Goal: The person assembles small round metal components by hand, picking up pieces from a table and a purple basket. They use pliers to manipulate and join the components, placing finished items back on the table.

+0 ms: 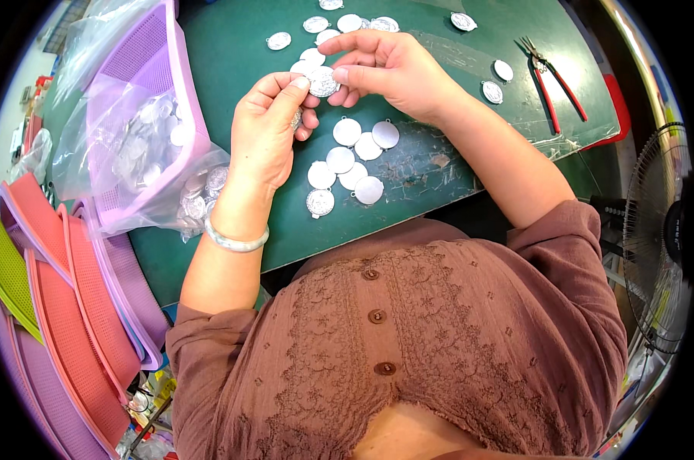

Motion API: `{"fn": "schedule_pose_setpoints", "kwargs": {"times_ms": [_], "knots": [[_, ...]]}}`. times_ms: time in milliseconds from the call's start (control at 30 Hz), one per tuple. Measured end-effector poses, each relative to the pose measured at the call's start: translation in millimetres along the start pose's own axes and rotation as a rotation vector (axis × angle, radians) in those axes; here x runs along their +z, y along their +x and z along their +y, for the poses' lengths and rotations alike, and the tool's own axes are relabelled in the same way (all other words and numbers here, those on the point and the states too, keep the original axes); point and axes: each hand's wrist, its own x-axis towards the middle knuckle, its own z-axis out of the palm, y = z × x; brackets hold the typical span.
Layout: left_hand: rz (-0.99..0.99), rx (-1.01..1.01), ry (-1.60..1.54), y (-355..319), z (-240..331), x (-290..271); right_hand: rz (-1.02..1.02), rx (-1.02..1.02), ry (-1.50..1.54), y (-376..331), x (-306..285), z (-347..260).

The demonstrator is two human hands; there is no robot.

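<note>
Between my two hands is a round silver medallion (pixel 323 82) with a raised pattern on its face. My left hand (pixel 261 134) is closed, pinching its left edge between thumb and fingers. A second silver piece (pixel 296 119) shows partly under those curled fingers. My right hand (pixel 393 70) has its thumb and lower fingers at the medallion's right edge, its index finger stretched out above. Plain silver discs (pixel 313 57) lie just behind the held piece. Nearer me on the green table lies a loose group of similar discs with small loops (pixel 341 160), mostly smooth side up.
Red-handled pliers (pixel 550 84) lie open at the right. More medallions are scattered at the far side. At left, a purple basket (pixel 196 126) holds a clear bag of discs (pixel 144 146). Stacked coloured baskets (pixel 71 307) stand beside the table; a fan (pixel 653 238) stands right.
</note>
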Motion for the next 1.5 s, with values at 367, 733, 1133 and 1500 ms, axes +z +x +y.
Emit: {"fn": "schedule_pose_setpoints", "kwargs": {"times_ms": [367,733,1133,1500], "knots": [[0.003,-0.033,-0.035,-1,2,1,0.015,0.013,0.017,0,-2,2],[0.01,-0.016,-0.039,-2,-1,3,0.04,-0.009,0.042,1,0,5],[0.001,0.018,-0.109,-2,3,5,0.232,-0.284,-0.503,-13,-28,-11],[-0.058,0.01,-0.025,-5,-1,5,0.735,0.187,-1.64,-158,-158,-8]]}}
